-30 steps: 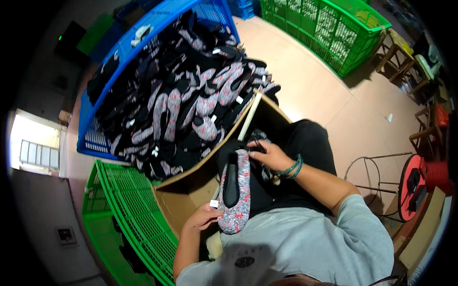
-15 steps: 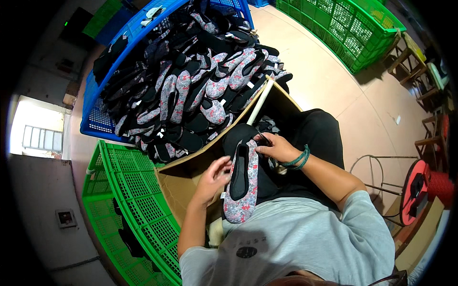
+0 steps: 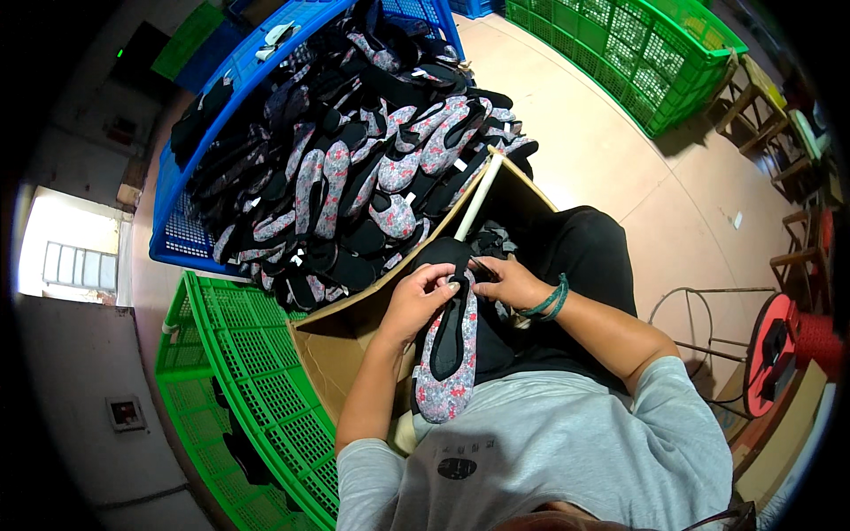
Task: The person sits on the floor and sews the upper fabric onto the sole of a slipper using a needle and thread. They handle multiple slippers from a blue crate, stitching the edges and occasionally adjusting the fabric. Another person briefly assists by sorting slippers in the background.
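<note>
A floral grey-and-red cloth shoe [image 3: 446, 397] with a black inside lies lengthwise over my lap, its rounded end toward my shirt. At its far end, my left hand [image 3: 420, 299] pinches the edge between thumb and fingers. From the other side my right hand [image 3: 513, 284], with a green band at the wrist, closes on the same end. Something thin and dark shows by the right fingers, too small to make out for certain. The two hands nearly meet, and the fingers partly hide that end of the shoe.
A large blue crate [image 3: 197, 142] ahead on the left overflows with similar shoes [image 3: 397, 168]. An open cardboard box [image 3: 329, 352] stands against my legs, a pale pole [image 3: 479, 196] across it. Green crates [image 3: 257, 363] are at left and far right; a red spool [image 3: 768, 354] stands right.
My left hand has moved up and inward from beside the shoe and now grips its far end. The right hand stays at that end, and the shoe has shifted slightly.
</note>
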Tool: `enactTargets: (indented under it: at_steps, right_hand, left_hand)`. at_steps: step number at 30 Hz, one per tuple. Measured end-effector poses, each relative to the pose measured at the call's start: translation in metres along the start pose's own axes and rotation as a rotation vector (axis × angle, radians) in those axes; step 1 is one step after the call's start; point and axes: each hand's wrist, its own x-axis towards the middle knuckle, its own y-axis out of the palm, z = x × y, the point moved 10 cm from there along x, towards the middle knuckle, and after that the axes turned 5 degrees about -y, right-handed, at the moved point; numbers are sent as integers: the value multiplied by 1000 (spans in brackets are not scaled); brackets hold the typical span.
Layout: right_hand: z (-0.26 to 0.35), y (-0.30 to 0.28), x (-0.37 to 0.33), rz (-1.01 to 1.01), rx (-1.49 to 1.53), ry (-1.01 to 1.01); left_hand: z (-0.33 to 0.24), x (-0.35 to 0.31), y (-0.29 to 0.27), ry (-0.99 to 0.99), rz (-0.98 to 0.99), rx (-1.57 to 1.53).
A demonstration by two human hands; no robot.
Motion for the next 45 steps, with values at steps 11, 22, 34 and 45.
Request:
enactTargets:
  at_steps: [11,22,34,45]
  right_hand:
    - [-2,1,-2,25,-26,42]
    - [9,-14,-15,63,11,162]
    - [31,-11,-21,185,239,132]
    - [23,-7,-14,222,293,285]
  left_hand:
    - [-8,23,11,-155,62,-137]
    - [12,60,10,-71,119,-261]
    - [8,58,17,-186,128,-473]
    - [19,72,19,-195,172,-483]
